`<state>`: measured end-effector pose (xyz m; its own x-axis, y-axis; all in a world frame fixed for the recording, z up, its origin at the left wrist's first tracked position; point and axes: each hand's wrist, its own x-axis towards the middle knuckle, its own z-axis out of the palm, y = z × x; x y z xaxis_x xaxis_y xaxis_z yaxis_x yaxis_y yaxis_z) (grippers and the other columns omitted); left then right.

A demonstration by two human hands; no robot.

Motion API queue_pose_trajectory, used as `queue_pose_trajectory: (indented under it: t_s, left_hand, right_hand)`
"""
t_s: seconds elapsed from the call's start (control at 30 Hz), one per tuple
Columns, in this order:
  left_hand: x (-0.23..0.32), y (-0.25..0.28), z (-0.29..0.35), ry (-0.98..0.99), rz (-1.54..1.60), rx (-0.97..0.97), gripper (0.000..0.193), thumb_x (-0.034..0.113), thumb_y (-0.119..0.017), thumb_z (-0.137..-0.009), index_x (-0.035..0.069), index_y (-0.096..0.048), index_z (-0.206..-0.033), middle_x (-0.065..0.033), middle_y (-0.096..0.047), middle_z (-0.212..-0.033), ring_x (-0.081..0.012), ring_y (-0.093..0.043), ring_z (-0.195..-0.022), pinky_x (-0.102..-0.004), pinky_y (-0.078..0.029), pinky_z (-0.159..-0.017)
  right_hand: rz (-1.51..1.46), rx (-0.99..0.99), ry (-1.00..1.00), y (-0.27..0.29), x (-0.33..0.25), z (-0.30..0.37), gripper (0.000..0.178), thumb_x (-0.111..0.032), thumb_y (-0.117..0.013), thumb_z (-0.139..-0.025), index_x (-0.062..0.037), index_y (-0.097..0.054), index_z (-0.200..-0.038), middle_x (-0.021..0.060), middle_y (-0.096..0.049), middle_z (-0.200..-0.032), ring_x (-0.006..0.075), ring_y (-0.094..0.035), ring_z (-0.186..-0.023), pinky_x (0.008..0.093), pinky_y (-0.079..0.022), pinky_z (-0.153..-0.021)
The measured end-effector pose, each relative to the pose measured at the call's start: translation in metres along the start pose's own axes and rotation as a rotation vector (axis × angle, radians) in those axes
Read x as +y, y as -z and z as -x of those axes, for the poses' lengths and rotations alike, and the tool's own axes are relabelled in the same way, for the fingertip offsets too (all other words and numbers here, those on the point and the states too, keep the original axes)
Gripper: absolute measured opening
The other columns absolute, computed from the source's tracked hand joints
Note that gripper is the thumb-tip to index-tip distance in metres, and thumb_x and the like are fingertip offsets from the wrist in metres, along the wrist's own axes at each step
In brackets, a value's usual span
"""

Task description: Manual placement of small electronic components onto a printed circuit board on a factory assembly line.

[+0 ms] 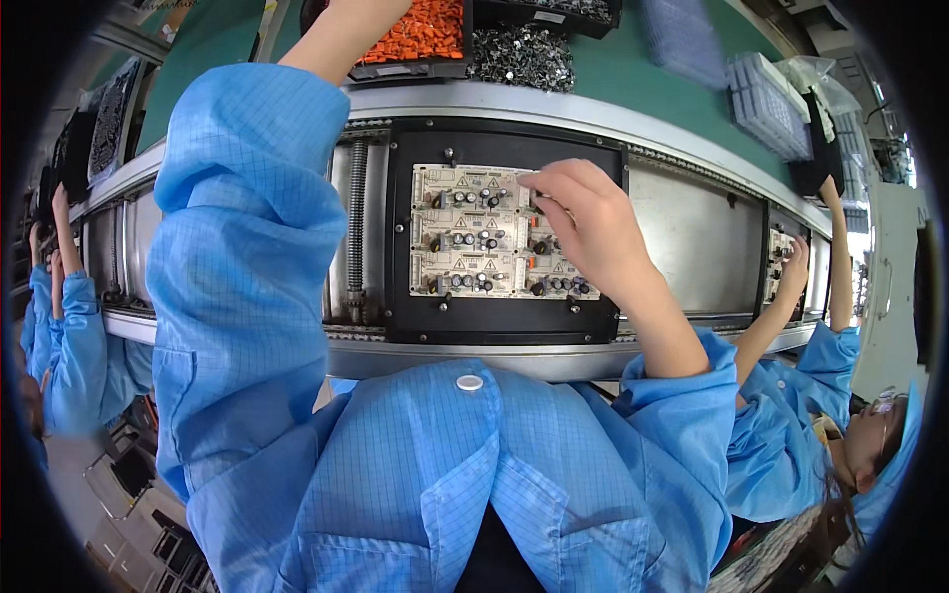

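Note:
A black carrier frame (504, 326) lies on the conveyor in front of me and holds three rows of beige circuit boards (460, 232) fitted with small dark capacitors. My right hand (588, 227) rests over the right side of these boards, its fingers curled and pinched down at the top board's edge. Whether a part sits between the fingertips is hidden. My left forearm (341, 35), in a blue sleeve, reaches up over a black bin of orange parts (430, 35). That hand itself lies beyond the top edge of the picture.
A heap of small silvery metal parts (524, 59) sits beside the orange bin on the green bench. Clear trays (766, 99) stand at the far right. A co-worker's hand (796, 272) touches another board further right. Another person in blue (69, 336) stands at the left.

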<state>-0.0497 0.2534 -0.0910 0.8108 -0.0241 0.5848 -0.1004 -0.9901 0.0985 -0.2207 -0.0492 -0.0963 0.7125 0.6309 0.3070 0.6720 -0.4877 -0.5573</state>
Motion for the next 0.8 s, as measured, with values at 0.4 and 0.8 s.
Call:
queue_pose_trajectory:
  t_s: [0.4, 0.8]
  left_hand:
    - [-0.004, 0.032, -0.005, 0.207, 0.258, -0.04, 0.01, 0.0, -0.058, -0.081, -0.004, -0.067, -0.079, -0.0279, -0.066, -0.083, -0.0414, -0.066, -0.087, -0.0467, -0.052, -0.078]
    - [-0.022, 0.033, -0.002, 0.138, 0.291, -0.019, 0.012, -0.003, -0.058, -0.079, -0.005, -0.069, -0.084, -0.0272, -0.067, -0.087, -0.0408, -0.065, -0.09, -0.0455, -0.051, -0.082]
  right_hand:
    - [0.265, -0.055, 0.052, -0.019, 0.004, -0.029, 0.024, -0.004, -0.072, -0.077, -0.0077, -0.069, -0.101, 0.0069, -0.066, -0.085, 0.0248, -0.06, -0.089, 0.0382, -0.047, -0.082]
    - [0.298, 0.029, -0.02, -0.003, 0.031, -0.051, 0.028, 0.0, -0.067, -0.081, -0.0063, -0.068, -0.109, 0.011, -0.068, -0.086, 0.0286, -0.064, -0.082, 0.0383, -0.052, -0.075]
